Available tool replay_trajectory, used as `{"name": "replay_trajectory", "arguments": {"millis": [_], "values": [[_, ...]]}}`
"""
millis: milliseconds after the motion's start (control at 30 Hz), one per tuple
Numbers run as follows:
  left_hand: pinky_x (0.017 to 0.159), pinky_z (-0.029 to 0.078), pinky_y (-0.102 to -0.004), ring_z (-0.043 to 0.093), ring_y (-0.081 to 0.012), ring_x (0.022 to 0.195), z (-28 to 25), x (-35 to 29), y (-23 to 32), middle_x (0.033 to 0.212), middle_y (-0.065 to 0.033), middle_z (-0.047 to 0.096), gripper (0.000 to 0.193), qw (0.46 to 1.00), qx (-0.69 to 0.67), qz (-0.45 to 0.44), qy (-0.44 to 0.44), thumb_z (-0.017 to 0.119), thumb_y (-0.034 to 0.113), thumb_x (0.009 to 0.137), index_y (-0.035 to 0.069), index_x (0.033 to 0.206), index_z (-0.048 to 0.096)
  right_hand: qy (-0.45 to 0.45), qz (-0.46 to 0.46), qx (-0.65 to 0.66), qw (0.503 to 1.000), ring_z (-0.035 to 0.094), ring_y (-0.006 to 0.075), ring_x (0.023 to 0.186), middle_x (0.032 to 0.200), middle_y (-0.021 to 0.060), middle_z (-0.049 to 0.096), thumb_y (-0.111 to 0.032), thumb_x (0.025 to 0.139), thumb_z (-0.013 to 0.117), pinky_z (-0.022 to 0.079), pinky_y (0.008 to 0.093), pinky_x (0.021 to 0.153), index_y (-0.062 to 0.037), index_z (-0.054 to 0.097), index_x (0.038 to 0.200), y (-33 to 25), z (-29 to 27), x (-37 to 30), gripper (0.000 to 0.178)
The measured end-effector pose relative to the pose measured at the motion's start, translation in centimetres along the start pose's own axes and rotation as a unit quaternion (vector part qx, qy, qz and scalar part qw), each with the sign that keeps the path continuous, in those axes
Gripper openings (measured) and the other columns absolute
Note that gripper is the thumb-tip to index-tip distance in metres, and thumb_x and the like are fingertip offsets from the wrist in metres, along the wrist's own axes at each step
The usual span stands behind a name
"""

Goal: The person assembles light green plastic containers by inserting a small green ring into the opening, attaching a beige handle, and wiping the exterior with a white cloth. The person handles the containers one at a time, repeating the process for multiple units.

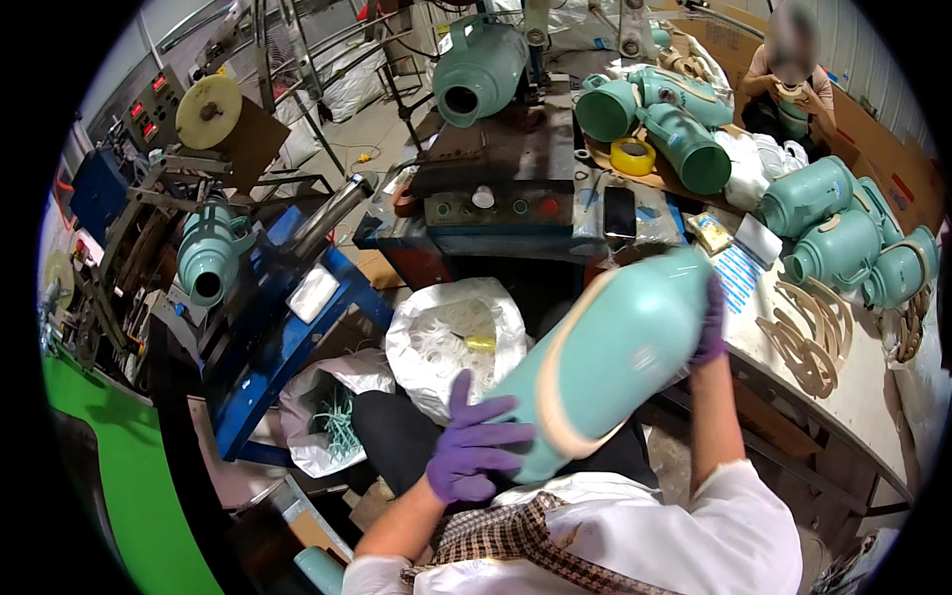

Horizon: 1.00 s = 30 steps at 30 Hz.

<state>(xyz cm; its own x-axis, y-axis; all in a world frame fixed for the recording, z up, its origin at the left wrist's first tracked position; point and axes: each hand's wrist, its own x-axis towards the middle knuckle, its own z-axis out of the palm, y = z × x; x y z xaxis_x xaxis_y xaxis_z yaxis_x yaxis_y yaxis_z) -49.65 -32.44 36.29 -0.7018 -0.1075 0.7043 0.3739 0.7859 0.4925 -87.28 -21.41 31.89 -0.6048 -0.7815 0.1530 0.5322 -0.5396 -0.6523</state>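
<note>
A large teal thermos flask shell [635, 347] with a beige band [557, 392] around it lies slanted across my lap, held between both hands. My left hand [476, 446], in a purple glove, has its fingers spread against the lower left end of the shell. My right hand [710, 322], also gloved in purple, grips the upper right end, its fingers partly hidden behind the shell. That end is smeared by motion. Just beyond the shell stands a white sack [451, 332] of clear plastic rings.
Teal flask shells [686, 144] crowd the right bench, with yellow tape [632, 156] and beige curved parts [808, 332]. Ahead is a machine with buttons [496, 206] and a mounted shell [481, 74]; another shell [208, 253] sits left. A sack holds teal strips [339, 426]. A co-worker [793, 79] sits back right.
</note>
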Motion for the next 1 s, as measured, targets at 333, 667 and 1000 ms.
{"name": "replay_trajectory", "arguments": {"millis": [333, 667, 1000], "values": [[0.105, 0.047, -0.0451, 0.067, -0.0294, 0.104, 3.7, -4.1, 0.0, 0.095, -0.0148, 0.074, 0.035, 0.914, -0.033, -0.332, 0.23, 0.051, 0.016, 0.098, 0.0, 0.075, 0.072, 0.286, -0.29, -0.13, 0.904, 0.056, 0.0322, 0.124, 0.137, 0.016, 0.056, -0.026, 0.096, 0.059, 0.048, 0.0458, 0.105, -0.0052, 0.051, 0.138, -17.3, -17.7, 5.3, 0.048], [0.095, 0.052, -0.0387, 0.068, -0.0281, 0.102, -0.1, -12.6, 3.3, 0.104, -0.0143, 0.072, 0.02, 0.834, 0.252, -0.395, 0.291, 0.052, 0.009, 0.094, 0.001, 0.091, 0.07, -0.218, -0.601, -0.318, 0.7, 0.025, 0.027, 0.151, 0.164, 0.0124, 0.026, -0.026, 0.099, 0.054, 0.017, 0.0435, 0.125, -0.0019, 0.031, 0.156, -12.1, 13.6, 1.3, 0.065], [0.091, 0.053, -0.036, 0.064, -0.0243, 0.103, -0.4, -46.5, 13.6, 0.119, -0.0123, 0.065, 0.037, 0.346, 0.057, -0.735, 0.58, 0.043, 0.031, 0.1, 0.003, 0.115, 0.062, -0.263, -0.583, 0.036, 0.768, 0.049, 0.0225, 0.133, 0.161, 0.0194, 0.027, -0.007, 0.082, 0.077, 0.043, 0.0426, 0.109, -0.0074, 0.054, 0.136, -8.7, 19.3, -9.3, 0.059]]}}
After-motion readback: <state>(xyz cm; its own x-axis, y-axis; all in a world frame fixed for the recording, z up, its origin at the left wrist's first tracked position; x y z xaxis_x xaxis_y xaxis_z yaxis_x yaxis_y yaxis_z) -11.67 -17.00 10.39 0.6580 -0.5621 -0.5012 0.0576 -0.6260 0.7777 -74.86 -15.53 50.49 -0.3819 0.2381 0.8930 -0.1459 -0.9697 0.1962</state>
